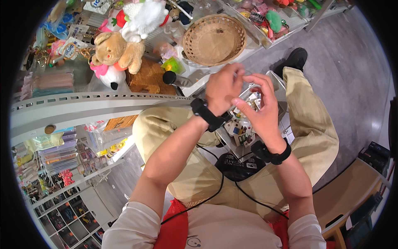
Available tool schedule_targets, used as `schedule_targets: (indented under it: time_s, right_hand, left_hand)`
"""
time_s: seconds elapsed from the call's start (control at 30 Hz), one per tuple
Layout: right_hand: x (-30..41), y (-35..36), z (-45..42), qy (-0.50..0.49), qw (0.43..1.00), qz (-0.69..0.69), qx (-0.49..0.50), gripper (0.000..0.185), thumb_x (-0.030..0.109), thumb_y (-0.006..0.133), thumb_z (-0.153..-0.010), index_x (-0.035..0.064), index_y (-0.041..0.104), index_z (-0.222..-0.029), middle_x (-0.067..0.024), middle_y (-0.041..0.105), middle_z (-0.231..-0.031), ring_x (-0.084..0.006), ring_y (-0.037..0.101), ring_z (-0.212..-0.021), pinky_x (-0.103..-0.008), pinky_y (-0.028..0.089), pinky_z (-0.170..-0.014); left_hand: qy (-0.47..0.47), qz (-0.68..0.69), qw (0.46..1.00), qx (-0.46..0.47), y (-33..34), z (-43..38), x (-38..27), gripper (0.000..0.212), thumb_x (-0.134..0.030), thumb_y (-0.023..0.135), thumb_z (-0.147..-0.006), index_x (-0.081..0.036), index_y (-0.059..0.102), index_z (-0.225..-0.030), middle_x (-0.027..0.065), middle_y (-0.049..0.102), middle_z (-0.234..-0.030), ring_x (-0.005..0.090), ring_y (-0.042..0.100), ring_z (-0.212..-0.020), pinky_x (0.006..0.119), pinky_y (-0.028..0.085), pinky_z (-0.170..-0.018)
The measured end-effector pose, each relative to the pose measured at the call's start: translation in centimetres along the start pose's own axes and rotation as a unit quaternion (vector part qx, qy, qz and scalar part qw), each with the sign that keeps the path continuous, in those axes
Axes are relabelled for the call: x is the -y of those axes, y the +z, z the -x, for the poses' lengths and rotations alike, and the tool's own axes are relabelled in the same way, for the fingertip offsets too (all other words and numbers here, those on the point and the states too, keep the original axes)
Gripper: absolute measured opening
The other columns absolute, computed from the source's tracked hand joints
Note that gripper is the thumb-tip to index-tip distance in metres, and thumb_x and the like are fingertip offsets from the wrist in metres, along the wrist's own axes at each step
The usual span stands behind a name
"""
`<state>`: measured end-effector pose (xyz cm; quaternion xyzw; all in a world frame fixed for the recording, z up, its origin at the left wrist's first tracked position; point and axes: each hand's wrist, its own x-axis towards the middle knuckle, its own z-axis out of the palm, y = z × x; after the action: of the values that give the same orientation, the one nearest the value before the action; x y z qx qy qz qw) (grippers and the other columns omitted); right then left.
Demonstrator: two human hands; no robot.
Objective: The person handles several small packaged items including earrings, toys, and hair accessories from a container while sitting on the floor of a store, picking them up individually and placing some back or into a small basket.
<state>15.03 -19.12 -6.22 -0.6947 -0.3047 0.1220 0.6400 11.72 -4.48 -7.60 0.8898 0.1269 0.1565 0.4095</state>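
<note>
Both my hands are raised close together above a silver wire mesh basket (232, 145) between my legs. My left hand (224, 88) has curled, slightly blurred fingers; whether something small is pinched in them cannot be seen. My right hand (262, 107) is curved with thumb and fingers apart, its fingertips close to the left ones, and no object shows in it. Below them, the basket holds small carded accessories (244, 137) and clear packets, partly hidden by my right hand. Beyond my left hand, a woven wicker basket (214, 42) rests on the display shelf with nothing visible inside.
A metal shelf edge (102, 104) runs along my left. Plush keychains, including a brown teddy bear (116, 53), crowd the shelf. Another mesh tray (275, 29) of small toys stands at the top right. Black cables (221, 183) hang before me. A wooden unit (348, 193) stands at right.
</note>
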Motion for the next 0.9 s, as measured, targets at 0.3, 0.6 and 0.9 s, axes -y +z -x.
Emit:
schedule_targets:
  time_s: [0.3,0.6,0.9]
  right_hand:
    - [-0.2,4.0,2.4,0.211,0.908,-0.322,0.166,0.029,0.022,0.067,-0.092,0.0038,0.050,-0.107,-0.0010,0.056,-0.099,-0.0058,0.050,-0.091,-0.0216,0.042,-0.079]
    - [0.4,3.7,2.8,0.181,0.882,-0.379,0.213,0.026,0.019,0.066,-0.093,0.0037,0.050,-0.106,0.0005,0.054,-0.096,-0.0042,0.048,-0.086,-0.0209,0.041,-0.075]
    - [-2.8,-1.2,-1.2,0.285,0.888,-0.357,0.054,0.029,0.024,0.061,-0.095,0.0050,0.052,-0.116,-0.0081,0.063,-0.114,-0.0144,0.062,-0.101,-0.0267,0.045,-0.087]
  left_hand:
    - [-0.126,0.305,0.924,-0.191,-1.6,-2.2,0.5,0.025,-0.023,0.050,-0.101,-0.002,0.054,-0.115,0.0025,0.057,-0.092,0.0096,0.056,-0.079,0.024,0.044,-0.076]
    - [0.022,0.423,0.905,-0.039,-3.6,-1.6,-4.7,0.023,-0.022,0.049,-0.102,-0.001,0.057,-0.107,0.0040,0.057,-0.087,0.0090,0.053,-0.074,0.025,0.044,-0.072]
    - [-0.208,0.280,0.928,-0.129,0.9,-6.6,6.9,0.021,-0.018,0.050,-0.100,-0.003,0.064,-0.104,-0.0011,0.055,-0.079,0.0073,0.049,-0.070,0.021,0.042,-0.066]
